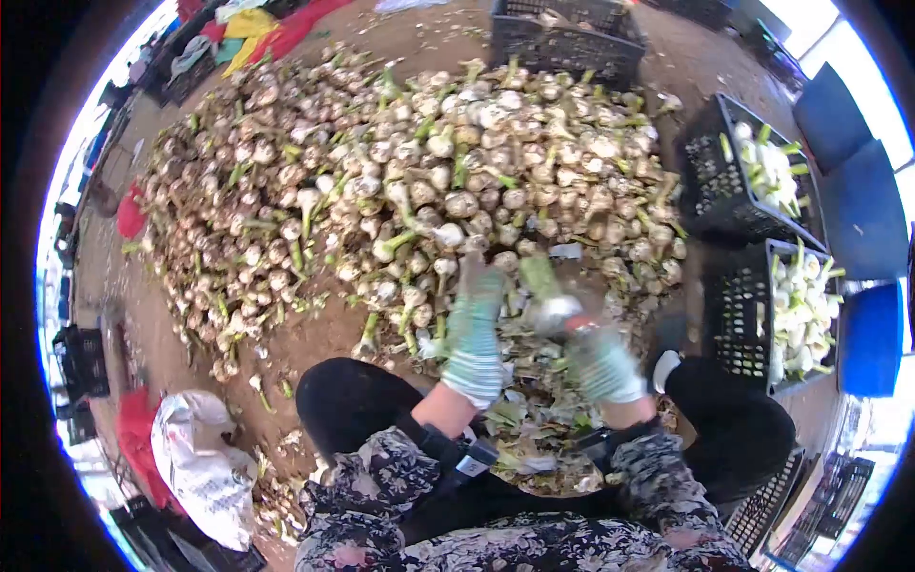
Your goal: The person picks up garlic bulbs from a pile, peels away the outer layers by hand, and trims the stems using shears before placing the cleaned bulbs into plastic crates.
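Note:
Both my hands wear green-and-white striped gloves. My left hand (474,324) stretches forward, its soiled fingertips right at the front of a large heap of garlic bulbs (462,203). Its fingers look extended and are somewhat blurred. My right hand (602,360) is closed and smeared by motion. At its fingers is a whitish garlic bulb (555,313) with a thick green stem pointing up and left. A small red part (579,322) shows beside those fingers; I cannot tell what it is. Below and between my hands lie peeled garlic skins and leaf scraps (529,415).
Black crates of trimmed white garlic (803,310) stand at my right, with blue containers (863,224) beyond. Another black crate (562,43) sits behind the heap. A white sack (200,458) rests at lower left. My bent knees (353,400) flank the scraps.

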Demonstrator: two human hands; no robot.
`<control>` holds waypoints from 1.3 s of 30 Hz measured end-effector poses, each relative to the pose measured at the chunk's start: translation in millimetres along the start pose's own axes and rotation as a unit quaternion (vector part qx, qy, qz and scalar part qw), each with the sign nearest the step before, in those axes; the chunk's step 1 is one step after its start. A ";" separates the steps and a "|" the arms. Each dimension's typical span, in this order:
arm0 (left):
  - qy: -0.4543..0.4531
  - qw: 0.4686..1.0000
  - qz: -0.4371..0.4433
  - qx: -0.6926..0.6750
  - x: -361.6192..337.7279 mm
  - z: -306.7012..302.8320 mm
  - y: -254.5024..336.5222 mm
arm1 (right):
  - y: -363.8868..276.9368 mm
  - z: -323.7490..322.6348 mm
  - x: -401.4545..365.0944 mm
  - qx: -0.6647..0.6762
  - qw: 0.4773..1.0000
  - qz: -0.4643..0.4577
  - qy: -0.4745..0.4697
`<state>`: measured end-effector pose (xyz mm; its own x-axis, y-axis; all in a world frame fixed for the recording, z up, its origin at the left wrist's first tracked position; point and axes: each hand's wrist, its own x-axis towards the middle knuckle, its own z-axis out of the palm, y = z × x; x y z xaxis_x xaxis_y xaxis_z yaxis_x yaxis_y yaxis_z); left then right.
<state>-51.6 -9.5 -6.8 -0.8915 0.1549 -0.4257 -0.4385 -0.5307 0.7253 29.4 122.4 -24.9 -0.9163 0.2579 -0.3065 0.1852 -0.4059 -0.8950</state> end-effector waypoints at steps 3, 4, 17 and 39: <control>-0.033 0.976 0.029 0.214 0.0 -30.8 -34.5 | -26.9 -92.0 19.8 0.442 0.872 -0.148 -0.147; -0.034 0.960 0.014 0.277 0.3 -40.6 -53.7 | -28.8 -121.6 15.4 0.514 0.841 -0.158 -0.058; 0.040 0.958 0.036 0.281 12.1 -31.4 -12.3 | 107.9 65.5 194.8 -0.738 0.654 -0.160 -0.041; -0.170 0.980 0.037 0.095 3.2 -15.7 23.8 | -30.7 53.7 39.8 -0.092 0.995 -0.037 0.014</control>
<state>-63.1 -34.7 0.6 -0.8943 0.4070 -0.1863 -0.3548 -0.3910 0.8492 -31.8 98.0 7.8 -0.9202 0.3057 -0.2445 0.1824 -0.2178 -0.9588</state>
